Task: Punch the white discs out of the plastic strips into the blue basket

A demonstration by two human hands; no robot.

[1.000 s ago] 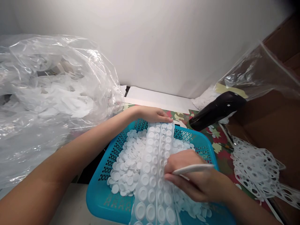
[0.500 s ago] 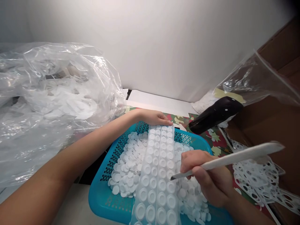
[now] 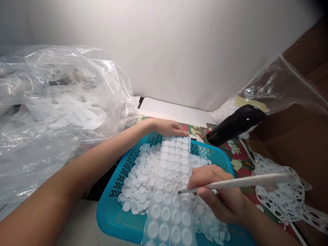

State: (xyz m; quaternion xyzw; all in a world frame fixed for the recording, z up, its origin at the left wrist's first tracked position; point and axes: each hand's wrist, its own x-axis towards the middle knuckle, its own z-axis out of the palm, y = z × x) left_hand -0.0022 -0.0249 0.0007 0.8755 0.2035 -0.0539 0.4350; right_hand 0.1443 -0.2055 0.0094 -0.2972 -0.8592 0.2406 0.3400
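A long translucent plastic sheet [image 3: 169,174] with rows of round, raised rings lies across a blue basket [image 3: 110,208]. My left hand [image 3: 170,128] grips the sheet's far end, its fingers closed at the edge and partly hidden. Held like a pen, a slim white-handled tool [image 3: 230,182] with a thin dark tip is pinched in my right hand [image 3: 217,191]. The tip meets one of the rings in the sheet's right half, around mid-length. Many loose white discs [image 3: 139,181] fill the basket on both sides of the sheet.
A big clear plastic bag [image 3: 64,112] of white pieces stands on the left. To the right are a black object [image 3: 235,124], perforated white sheet scraps [image 3: 282,191] and an open cardboard box [image 3: 294,136]. Patterned cloth [image 3: 237,159] covers the table behind the basket.
My right hand and the tool have moved left, taking the tip from the sheet's right-hand column to the neighbouring one. The tool's handle lies flatter. My left hand has stayed in place.
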